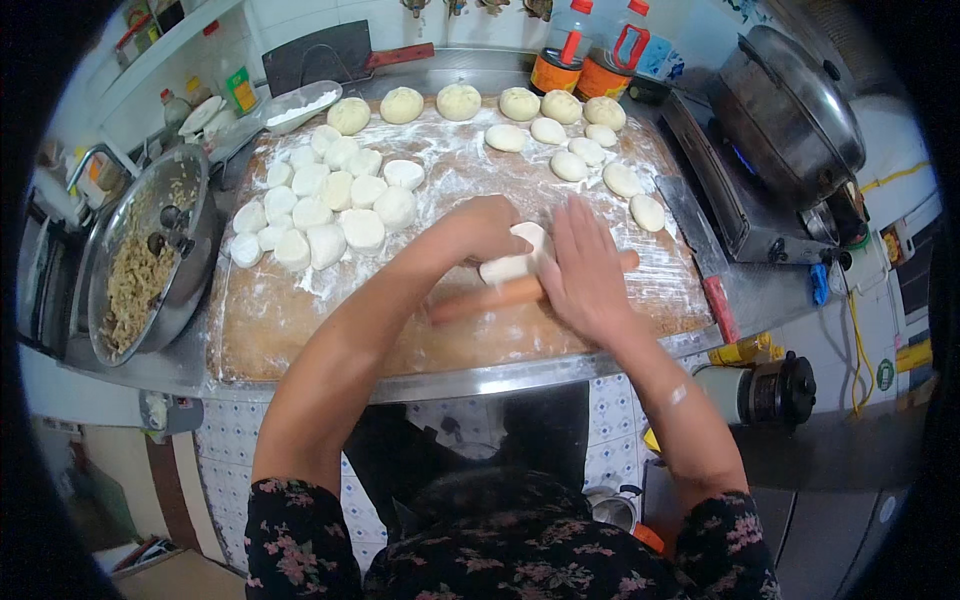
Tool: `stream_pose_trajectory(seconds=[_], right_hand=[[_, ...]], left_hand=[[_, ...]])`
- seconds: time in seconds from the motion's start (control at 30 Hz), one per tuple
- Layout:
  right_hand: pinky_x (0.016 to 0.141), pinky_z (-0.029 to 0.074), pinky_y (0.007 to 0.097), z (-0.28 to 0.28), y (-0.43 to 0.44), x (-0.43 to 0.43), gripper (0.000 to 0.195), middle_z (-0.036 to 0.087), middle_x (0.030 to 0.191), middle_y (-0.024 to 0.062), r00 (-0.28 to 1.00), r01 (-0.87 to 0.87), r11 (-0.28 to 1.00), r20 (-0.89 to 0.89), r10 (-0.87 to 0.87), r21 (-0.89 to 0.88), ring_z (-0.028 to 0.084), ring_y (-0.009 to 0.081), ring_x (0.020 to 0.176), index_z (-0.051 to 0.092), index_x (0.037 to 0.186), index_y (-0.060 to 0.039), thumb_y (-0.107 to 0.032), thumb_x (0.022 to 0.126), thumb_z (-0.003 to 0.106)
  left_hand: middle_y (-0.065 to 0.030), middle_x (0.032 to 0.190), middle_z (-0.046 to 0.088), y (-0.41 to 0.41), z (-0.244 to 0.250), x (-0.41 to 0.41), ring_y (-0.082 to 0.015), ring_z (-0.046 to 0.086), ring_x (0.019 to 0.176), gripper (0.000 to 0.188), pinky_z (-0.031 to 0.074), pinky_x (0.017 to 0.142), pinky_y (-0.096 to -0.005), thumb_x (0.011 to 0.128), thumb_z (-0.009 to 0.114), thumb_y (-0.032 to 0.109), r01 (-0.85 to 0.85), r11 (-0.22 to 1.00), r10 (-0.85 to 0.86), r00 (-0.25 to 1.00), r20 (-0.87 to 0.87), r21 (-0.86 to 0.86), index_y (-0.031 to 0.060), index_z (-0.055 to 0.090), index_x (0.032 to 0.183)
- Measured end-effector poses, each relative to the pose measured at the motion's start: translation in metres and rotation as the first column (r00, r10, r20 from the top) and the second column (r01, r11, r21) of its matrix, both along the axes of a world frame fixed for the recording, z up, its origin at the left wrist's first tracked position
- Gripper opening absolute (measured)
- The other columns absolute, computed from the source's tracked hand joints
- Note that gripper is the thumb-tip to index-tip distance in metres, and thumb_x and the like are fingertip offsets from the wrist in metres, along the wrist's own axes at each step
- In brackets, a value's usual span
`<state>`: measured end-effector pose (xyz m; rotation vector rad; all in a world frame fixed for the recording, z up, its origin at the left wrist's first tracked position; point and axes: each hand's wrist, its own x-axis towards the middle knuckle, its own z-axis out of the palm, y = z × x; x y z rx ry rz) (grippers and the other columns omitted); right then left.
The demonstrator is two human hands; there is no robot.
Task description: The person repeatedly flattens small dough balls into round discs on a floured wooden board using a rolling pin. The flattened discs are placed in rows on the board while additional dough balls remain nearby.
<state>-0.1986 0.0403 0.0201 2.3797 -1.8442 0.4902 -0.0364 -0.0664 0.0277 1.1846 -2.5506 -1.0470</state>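
Observation:
My left hand (pixel 487 226) pinches the left edge of a flattened dough round (pixel 525 255) on a floured wooden board (pixel 262 330). My right hand (pixel 589 274) lies flat, fingers stretched forward, on a wooden rolling pin (pixel 495 298). The pin meets the near edge of the dough and its left end is blurred. Left of my hands several floured dough pieces (pixel 328 191) sit close together. Flattened dough discs (pixel 570 166) lie at the right, and a row of filled buns (pixel 458 102) runs along the back of the board.
A metal bowl of filling (pixel 196 217) with a spoon stands at the left. A cleaver (pixel 694 221) with a red handle lies along the board's right edge. Beyond it a large steel pot (pixel 795 120) sits on a lit gas stove (pixel 757 225). Oil bottles (pixel 611 56) stand behind.

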Motion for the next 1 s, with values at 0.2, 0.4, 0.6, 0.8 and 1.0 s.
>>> stream_pose_trajectory(seconds=[0.2, 0.4, 0.6, 0.8, 1.0], right_hand=[[0.108, 0.023, 0.0487, 0.020, 0.076, -0.014, 0.052, 0.033, 0.138, 0.0312, 0.998, -0.014, 0.980, 0.065, 0.001, 0.200, 0.032, 0.0413, 0.130, 0.036, 0.132, 0.0095, -0.024, 0.092, 0.042], [0.109, 0.020, 0.0490, -0.008, -0.003, 0.002, 0.061, 0.024, 0.144, 0.0302, 0.997, 0.055, 0.998, 0.048, -0.053, -0.032, 0.027, 0.0397, 0.134, 0.031, 0.136, 0.0079, -0.028, 0.088, 0.042], [0.112, 0.013, 0.0480, -0.008, -0.062, 0.010, 0.068, 0.016, 0.148, 0.0284, 0.996, 0.093, 0.996, -0.003, -0.093, 0.011, 0.015, 0.0378, 0.139, 0.024, 0.140, 0.0073, -0.031, 0.087, 0.042], [0.113, 0.013, 0.0483, -0.008, -0.077, 0.014, 0.070, 0.015, 0.149, 0.0282, 0.988, 0.146, 0.989, 0.041, -0.146, 0.001, 0.013, 0.0379, 0.140, 0.023, 0.140, 0.0085, -0.035, 0.089, 0.042], [0.111, 0.018, 0.0470, 0.001, 0.028, -0.002, 0.059, 0.026, 0.144, 0.0284, 0.999, 0.032, 0.996, 0.033, -0.035, 0.087, 0.025, 0.0405, 0.135, 0.035, 0.133, 0.0089, -0.033, 0.092, 0.041]], left_hand=[[-0.0193, 0.084, 0.067, 0.019, -0.005, -0.001, -0.0322, 0.065, 0.076, 0.032, 0.050, 0.070, -0.0393, 0.076, 0.066, 0.029, -0.014, 0.984, 0.045, 0.984, -0.171, 0.176, 0.0019, 0.069, 0.092], [-0.0196, 0.084, 0.066, 0.020, 0.003, 0.008, -0.0353, 0.063, 0.079, 0.031, 0.048, 0.074, -0.0412, 0.076, 0.064, 0.031, -0.027, 0.998, 0.029, 0.999, -0.033, 0.060, 0.0020, 0.069, 0.086], [-0.0240, 0.077, 0.063, 0.002, -0.002, 0.016, -0.0386, 0.062, 0.072, 0.029, 0.049, 0.070, -0.0420, 0.072, 0.068, 0.027, -0.105, 0.994, 0.107, 0.992, -0.073, 0.021, -0.0003, 0.068, 0.080], [-0.0233, 0.079, 0.065, 0.001, 0.001, 0.005, -0.0377, 0.064, 0.077, 0.029, 0.050, 0.072, -0.0419, 0.071, 0.067, 0.027, -0.152, 0.987, 0.141, 0.971, -0.191, -0.044, 0.0004, 0.068, 0.082], [-0.0212, 0.076, 0.065, 0.004, -0.002, 0.000, -0.0335, 0.065, 0.068, 0.033, 0.051, 0.064, -0.0403, 0.071, 0.068, 0.026, -0.023, 0.999, 0.019, 0.997, -0.076, -0.044, -0.0016, 0.068, 0.088]])
